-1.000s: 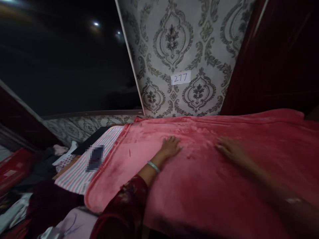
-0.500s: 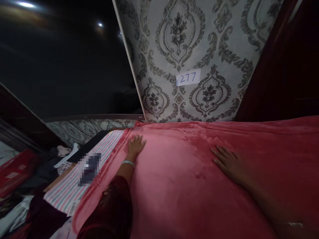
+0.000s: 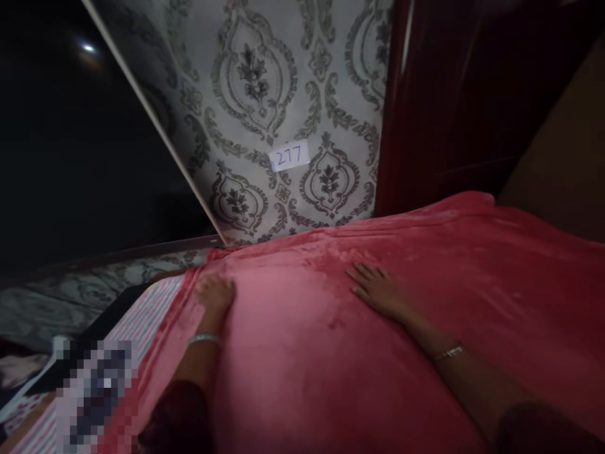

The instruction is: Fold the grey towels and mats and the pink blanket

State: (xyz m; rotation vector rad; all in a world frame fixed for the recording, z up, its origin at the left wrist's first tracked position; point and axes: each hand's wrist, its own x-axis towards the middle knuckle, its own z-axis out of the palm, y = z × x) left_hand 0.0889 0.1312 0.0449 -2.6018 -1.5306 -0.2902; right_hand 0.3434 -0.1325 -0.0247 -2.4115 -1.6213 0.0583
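Observation:
A red plush blanket (image 3: 283, 353) lies spread across the surface in front of me, its left part paler than its right. My left hand (image 3: 216, 293) rests on the blanket near its left edge, fingers apart and a little blurred. Farther right, my right hand (image 3: 378, 291) lies flat on the blanket with the fingers stretched out. Neither hand grips anything. Small wrinkles run along the far side of the blanket. Beyond its left edge shows a striped cloth (image 3: 149, 315).
A large dark screen (image 3: 85, 139) stands at the left back. Patterned wallpaper (image 3: 312, 75) bears a paper label (image 3: 290, 156) reading 277. At the right back is a dark red wooden panel (image 3: 425, 126). A blurred-out patch covers part of the striped cloth.
My view has turned to the right, so the screen and wall have shifted left. Both hands stay on the blanket, and more of its right side shows.

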